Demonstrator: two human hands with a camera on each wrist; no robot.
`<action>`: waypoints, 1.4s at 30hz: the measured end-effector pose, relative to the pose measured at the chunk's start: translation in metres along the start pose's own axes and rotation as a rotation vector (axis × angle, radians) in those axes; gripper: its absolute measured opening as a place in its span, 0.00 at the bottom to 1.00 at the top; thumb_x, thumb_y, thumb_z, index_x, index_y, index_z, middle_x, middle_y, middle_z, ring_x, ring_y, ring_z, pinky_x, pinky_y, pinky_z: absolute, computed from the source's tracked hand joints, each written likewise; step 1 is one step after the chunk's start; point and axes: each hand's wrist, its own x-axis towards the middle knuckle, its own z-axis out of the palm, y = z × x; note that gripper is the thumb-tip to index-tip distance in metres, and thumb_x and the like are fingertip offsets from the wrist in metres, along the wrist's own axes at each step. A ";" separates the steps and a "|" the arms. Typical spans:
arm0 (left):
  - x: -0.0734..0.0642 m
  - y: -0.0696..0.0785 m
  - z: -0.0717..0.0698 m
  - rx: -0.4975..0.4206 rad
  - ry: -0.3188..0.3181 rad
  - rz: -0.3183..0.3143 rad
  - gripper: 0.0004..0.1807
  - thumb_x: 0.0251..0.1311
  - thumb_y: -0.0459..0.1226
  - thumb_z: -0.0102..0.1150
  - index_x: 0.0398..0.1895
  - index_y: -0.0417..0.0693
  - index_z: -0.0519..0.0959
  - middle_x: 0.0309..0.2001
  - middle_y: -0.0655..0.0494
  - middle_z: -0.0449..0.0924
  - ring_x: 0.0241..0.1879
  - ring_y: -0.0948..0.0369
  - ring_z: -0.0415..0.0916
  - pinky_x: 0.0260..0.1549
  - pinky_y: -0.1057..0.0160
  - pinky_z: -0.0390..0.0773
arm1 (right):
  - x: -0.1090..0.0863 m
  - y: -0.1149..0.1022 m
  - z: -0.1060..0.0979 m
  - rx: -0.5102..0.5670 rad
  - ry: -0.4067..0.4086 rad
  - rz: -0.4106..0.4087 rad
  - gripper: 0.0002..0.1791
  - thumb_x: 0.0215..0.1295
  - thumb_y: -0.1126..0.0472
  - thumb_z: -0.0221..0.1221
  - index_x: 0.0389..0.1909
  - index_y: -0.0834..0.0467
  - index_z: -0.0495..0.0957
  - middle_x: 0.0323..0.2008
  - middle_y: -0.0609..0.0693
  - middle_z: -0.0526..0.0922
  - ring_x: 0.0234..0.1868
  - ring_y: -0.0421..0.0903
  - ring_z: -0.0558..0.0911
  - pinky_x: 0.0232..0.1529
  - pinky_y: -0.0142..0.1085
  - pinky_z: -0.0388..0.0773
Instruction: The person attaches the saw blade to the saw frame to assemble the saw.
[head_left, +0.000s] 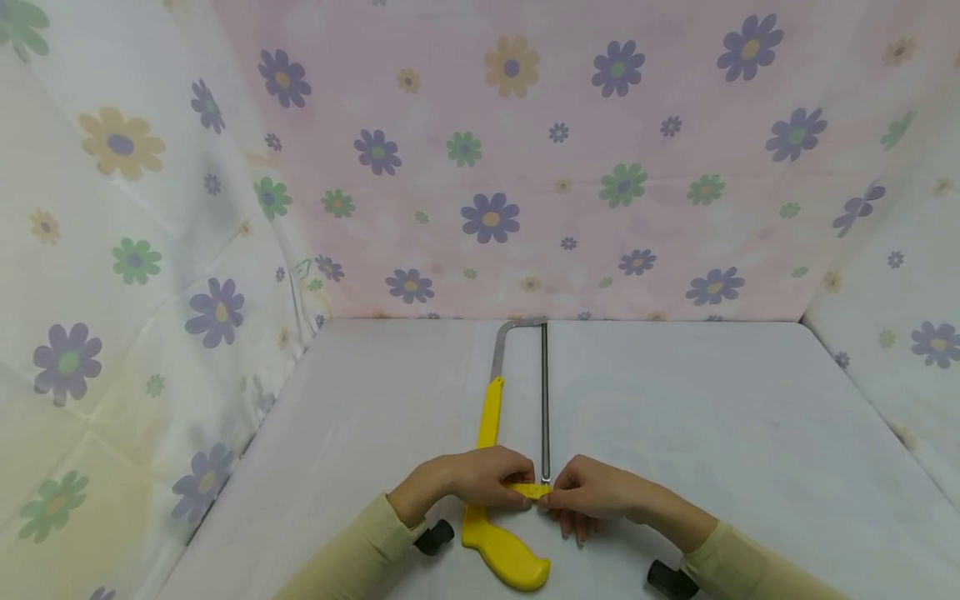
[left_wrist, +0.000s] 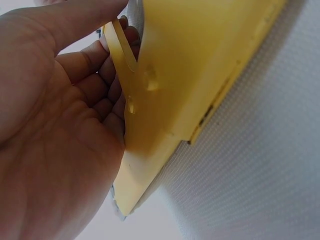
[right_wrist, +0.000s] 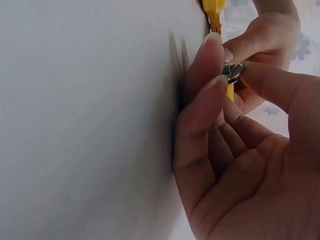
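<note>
A hacksaw (head_left: 510, 560) with a yellow handle and a grey metal bow lies on the white table, its far end pointing away from me. The saw's long dark blade (head_left: 545, 400) runs along the right side. My left hand (head_left: 487, 477) lies across the yellow frame and holds the short yellow arm at the blade's near end. Close beside it, my right hand (head_left: 592, 490) pinches a small metal fitting (right_wrist: 232, 72), perhaps a wing nut, at the end of that arm. Fingers partly hide the fitting. In the left wrist view the yellow frame (left_wrist: 175, 65) runs beside the palm.
The white table (head_left: 675, 400) extends around the saw. Flowered cloth (head_left: 487, 150) hangs behind it and along both sides. Dark cameras (head_left: 435, 538) are strapped under the wrists.
</note>
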 end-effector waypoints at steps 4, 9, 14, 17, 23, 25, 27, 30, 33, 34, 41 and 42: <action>0.000 0.000 -0.001 0.002 0.002 -0.009 0.04 0.70 0.39 0.64 0.42 0.50 0.80 0.32 0.67 0.74 0.31 0.71 0.69 0.34 0.73 0.70 | -0.002 0.001 -0.003 -0.004 -0.004 -0.009 0.16 0.73 0.54 0.61 0.29 0.60 0.86 0.20 0.52 0.82 0.16 0.41 0.77 0.17 0.30 0.68; 0.000 0.001 0.000 -0.002 0.008 -0.026 0.04 0.69 0.40 0.64 0.41 0.51 0.79 0.32 0.67 0.74 0.32 0.71 0.69 0.33 0.72 0.70 | -0.005 0.004 -0.006 0.006 -0.012 -0.019 0.12 0.72 0.58 0.61 0.31 0.61 0.85 0.21 0.53 0.83 0.17 0.42 0.77 0.18 0.31 0.69; -0.001 0.001 0.002 -0.004 0.010 -0.029 0.04 0.69 0.40 0.64 0.41 0.52 0.79 0.32 0.67 0.74 0.32 0.71 0.69 0.33 0.72 0.70 | -0.006 0.006 -0.006 0.008 -0.021 -0.029 0.10 0.72 0.60 0.61 0.32 0.61 0.85 0.21 0.52 0.82 0.17 0.42 0.77 0.19 0.30 0.69; 0.000 0.001 0.002 0.000 0.012 -0.024 0.04 0.70 0.40 0.64 0.41 0.52 0.79 0.31 0.67 0.74 0.31 0.71 0.69 0.32 0.72 0.69 | -0.006 0.006 -0.006 0.007 -0.020 -0.039 0.10 0.71 0.60 0.62 0.31 0.61 0.85 0.21 0.52 0.82 0.17 0.41 0.77 0.18 0.30 0.69; 0.000 0.001 0.001 0.010 0.015 -0.020 0.04 0.70 0.40 0.64 0.40 0.51 0.79 0.31 0.67 0.73 0.30 0.71 0.68 0.32 0.72 0.69 | -0.006 0.006 -0.007 0.002 -0.014 -0.052 0.09 0.70 0.62 0.63 0.31 0.61 0.85 0.21 0.52 0.82 0.18 0.42 0.76 0.19 0.30 0.70; 0.000 0.001 0.002 0.011 0.015 -0.020 0.04 0.70 0.40 0.64 0.40 0.52 0.79 0.30 0.66 0.73 0.30 0.71 0.68 0.32 0.72 0.69 | -0.006 0.006 -0.007 0.001 -0.016 -0.054 0.08 0.70 0.62 0.63 0.31 0.61 0.85 0.21 0.52 0.82 0.17 0.41 0.76 0.19 0.30 0.70; 0.000 0.001 0.002 0.008 0.015 -0.020 0.04 0.70 0.40 0.64 0.40 0.52 0.79 0.30 0.66 0.73 0.31 0.71 0.68 0.32 0.72 0.69 | -0.005 0.006 -0.006 0.002 -0.017 -0.058 0.08 0.70 0.63 0.63 0.31 0.62 0.84 0.20 0.52 0.82 0.17 0.41 0.75 0.19 0.30 0.70; 0.000 0.001 0.002 0.004 0.012 -0.017 0.04 0.70 0.40 0.64 0.40 0.51 0.79 0.30 0.66 0.73 0.30 0.71 0.68 0.32 0.72 0.68 | -0.005 0.007 -0.005 0.007 -0.018 -0.064 0.08 0.70 0.64 0.63 0.30 0.63 0.84 0.20 0.51 0.81 0.16 0.40 0.75 0.18 0.29 0.70; 0.000 0.002 0.002 -0.001 0.010 -0.008 0.04 0.70 0.39 0.63 0.40 0.51 0.79 0.30 0.66 0.72 0.30 0.71 0.68 0.31 0.72 0.68 | -0.004 0.008 -0.004 0.008 -0.015 -0.066 0.09 0.70 0.65 0.62 0.30 0.63 0.84 0.19 0.51 0.81 0.16 0.40 0.75 0.18 0.29 0.70; 0.000 0.002 0.002 -0.003 0.009 -0.005 0.04 0.70 0.39 0.63 0.40 0.51 0.79 0.30 0.66 0.72 0.30 0.71 0.68 0.31 0.72 0.68 | -0.004 0.008 -0.004 0.005 -0.014 -0.064 0.09 0.70 0.64 0.62 0.30 0.63 0.84 0.19 0.51 0.81 0.16 0.40 0.75 0.18 0.29 0.69; 0.001 0.001 0.002 0.015 0.008 -0.014 0.04 0.70 0.39 0.64 0.40 0.51 0.79 0.30 0.66 0.72 0.30 0.71 0.67 0.31 0.72 0.68 | -0.003 0.007 -0.003 -0.005 -0.009 -0.064 0.09 0.70 0.63 0.63 0.29 0.61 0.85 0.19 0.50 0.81 0.16 0.40 0.76 0.18 0.29 0.69; 0.001 0.000 0.002 0.018 0.008 -0.015 0.04 0.70 0.40 0.64 0.40 0.51 0.79 0.30 0.66 0.72 0.30 0.71 0.67 0.31 0.72 0.68 | -0.002 0.006 -0.002 -0.001 -0.012 -0.066 0.09 0.70 0.63 0.63 0.29 0.62 0.85 0.19 0.50 0.81 0.16 0.40 0.76 0.18 0.29 0.69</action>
